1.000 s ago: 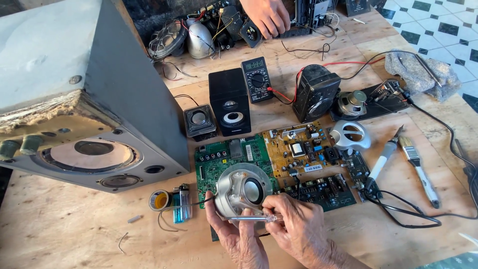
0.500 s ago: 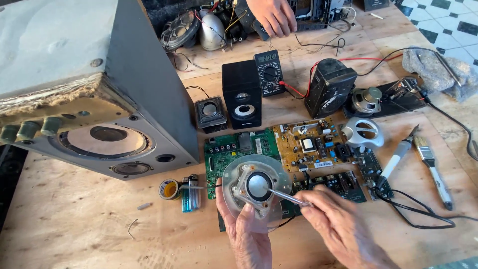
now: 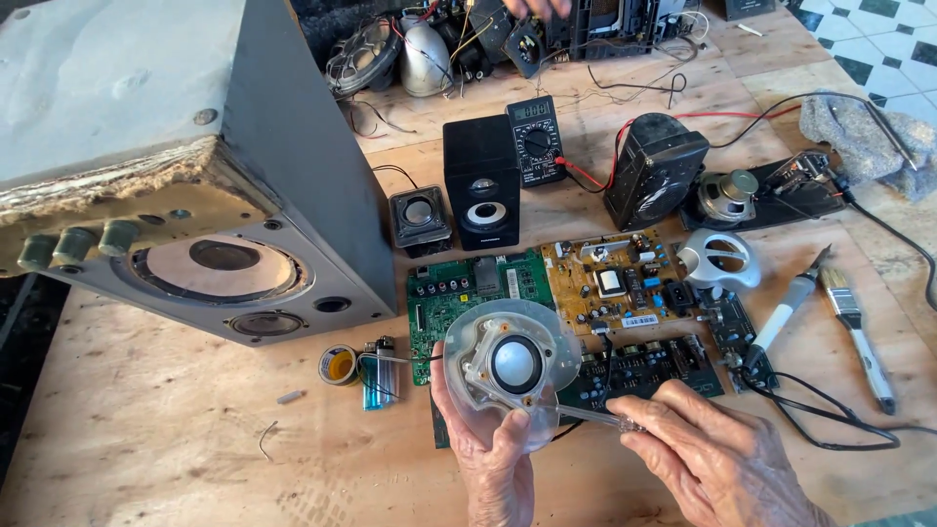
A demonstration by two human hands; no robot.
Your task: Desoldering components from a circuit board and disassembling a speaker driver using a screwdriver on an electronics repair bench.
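Note:
My left hand (image 3: 493, 459) holds up a round clear plastic speaker unit (image 3: 511, 363) with a grey dome at its centre, tilted toward me. My right hand (image 3: 717, 464) grips a thin clear-handled tool (image 3: 597, 418) whose tip touches the lower rim of the speaker unit. Both hands hover over a green circuit board (image 3: 467, 291) and an orange-brown circuit board (image 3: 615, 283) lying flat on the wooden table (image 3: 156, 449).
A large grey speaker cabinet (image 3: 195, 185) lies at left. Small black speakers (image 3: 482, 195), a multimeter (image 3: 535, 139), a solder roll (image 3: 339, 365), a lighter (image 3: 375, 385), a soldering iron (image 3: 789, 304) and a brush (image 3: 859, 337) surround the boards. Another person's hand (image 3: 537, 8) works at the far edge.
The view has shifted, so everything sits lower in frame. I have raised and tilted the clear speaker unit toward me, and my right hand has brought the tool to its lower rim.

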